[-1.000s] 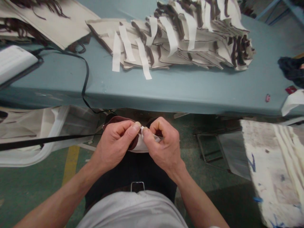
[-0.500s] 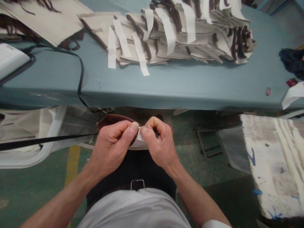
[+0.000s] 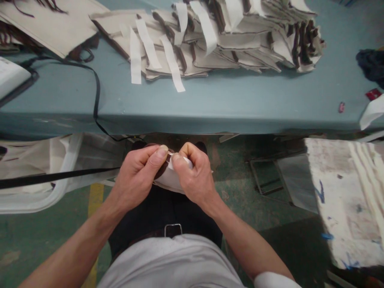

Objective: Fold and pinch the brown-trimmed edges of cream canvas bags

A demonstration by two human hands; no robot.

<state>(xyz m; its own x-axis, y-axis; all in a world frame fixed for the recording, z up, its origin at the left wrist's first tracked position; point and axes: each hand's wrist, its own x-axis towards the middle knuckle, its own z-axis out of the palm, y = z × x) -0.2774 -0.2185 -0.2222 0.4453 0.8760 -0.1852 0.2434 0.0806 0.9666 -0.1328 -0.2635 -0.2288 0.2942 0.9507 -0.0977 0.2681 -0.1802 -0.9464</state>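
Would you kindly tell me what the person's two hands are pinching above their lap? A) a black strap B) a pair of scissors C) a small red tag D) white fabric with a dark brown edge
D: the left hand and right hand pinch the white fabric between their thumbs and fingers, its dark brown edge showing beside it.

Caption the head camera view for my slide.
Left hand and right hand pinch white cloth in front of a blue table.

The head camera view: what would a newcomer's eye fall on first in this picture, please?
The eye goes first to the two bare hands at the bottom centre: the left hand and the right hand pinch a pale fabric piece with a dark brown edge. Above them, on the blue-grey table, lies a long overlapping row of beige fabric pieces with white strips on top.
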